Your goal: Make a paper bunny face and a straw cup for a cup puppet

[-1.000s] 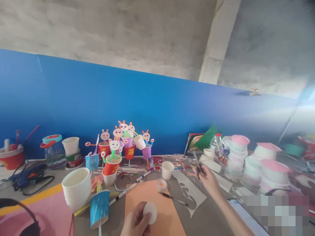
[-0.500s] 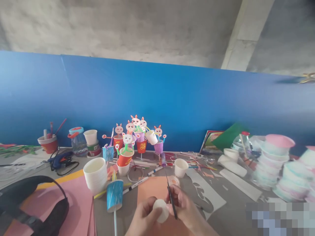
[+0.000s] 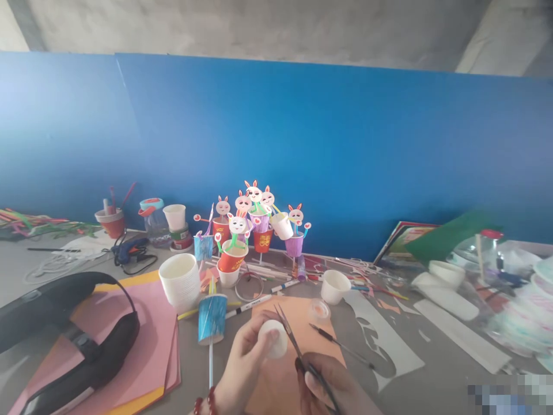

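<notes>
My left hand [image 3: 246, 351], with a red bead bracelet at the wrist, pinches a round white paper disc [image 3: 273, 341] between thumb and fingers. My right hand [image 3: 330, 383] grips a pair of dark-handled scissors [image 3: 290, 329]. Their blades point up and away, slightly parted, close to the disc's right edge; whether they touch it I cannot tell. Beneath both hands lies an orange paper sheet [image 3: 298, 305]. On it are a small clear roll of tape [image 3: 318, 310] and part of a thin black pointed tool [image 3: 341, 346]. Left of my hands is a blue-coloured paper cup [image 3: 212, 323] on a straw.
Rabbit-faced paper-cup puppets [image 3: 237, 225] stand before the blue partition [image 3: 328, 144]. A white cup stack [image 3: 178, 282] and a single white cup [image 3: 336, 286] are nearer. Pink paper [image 3: 151, 328] and a black headband-like item [image 3: 78, 340] lie left, cut white paper [image 3: 406, 357] right.
The view has shifted, so the table shows further right. My right hand has drawn back from the disc, and the scissors blades now show parted beside it. The disc stays in my left hand.
</notes>
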Demonstrator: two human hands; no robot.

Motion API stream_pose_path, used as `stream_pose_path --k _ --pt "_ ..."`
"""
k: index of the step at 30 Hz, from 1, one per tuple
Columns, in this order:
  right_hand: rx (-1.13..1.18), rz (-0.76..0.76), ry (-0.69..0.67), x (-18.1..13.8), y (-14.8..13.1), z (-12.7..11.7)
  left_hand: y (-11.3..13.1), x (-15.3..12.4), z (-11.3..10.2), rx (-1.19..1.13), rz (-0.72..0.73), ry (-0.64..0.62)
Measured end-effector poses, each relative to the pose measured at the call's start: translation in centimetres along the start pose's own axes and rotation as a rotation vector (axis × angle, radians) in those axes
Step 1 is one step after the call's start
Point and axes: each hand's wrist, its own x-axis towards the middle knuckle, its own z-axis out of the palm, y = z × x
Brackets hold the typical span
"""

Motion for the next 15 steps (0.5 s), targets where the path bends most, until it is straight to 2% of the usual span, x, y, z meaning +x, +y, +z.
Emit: stream_pose_path --k 3,5,15 --pt "-0.051 0.036 -0.062 0.0 0.1 0.3 -0.2 0.1 -0.1 -0.011 -0.054 0.033" --pt "-0.073 0.007 -0.088 0.0 0.1 0.3 -0.2 0.1 0.0 -0.024 -0.083 0.032" --pt "-0.086 -0.016 -0.085 0.5 1.4 -0.1 0.2 -0.1 0.3 -0.078 -0.092 -0.014"
